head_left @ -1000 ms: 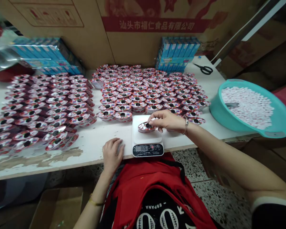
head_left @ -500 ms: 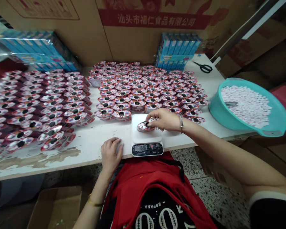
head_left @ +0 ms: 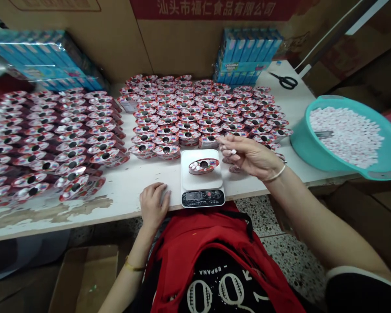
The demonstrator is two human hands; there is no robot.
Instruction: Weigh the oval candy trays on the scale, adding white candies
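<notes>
On a white digital scale (head_left: 201, 182) stands one red-and-white oval packet (head_left: 211, 166) with a dark round hole in its top. Several small white candies (head_left: 196, 166) lie on the packet's left side. The scale's display is lit, its digits hard to read. My right hand (head_left: 250, 156) hovers just right of the scale, fingers curled, with a white candy (head_left: 233, 151) showing between them. Flat on the table's front edge, left of the scale, rests my left hand (head_left: 154, 202), fingers loosely spread and holding nothing.
Rows of similar packets (head_left: 182, 111) cover the middle and left of the table. A turquoise basin (head_left: 303, 143) of white candies (head_left: 348, 134) stands at right, a metal scoop in it. Black scissors (head_left: 285, 81) and blue boxes (head_left: 247, 56) lie at the back.
My right hand has moved right and away from the packet on the scale, still holding candy. The packet's dark hole now shows fully. My left hand stays in place.
</notes>
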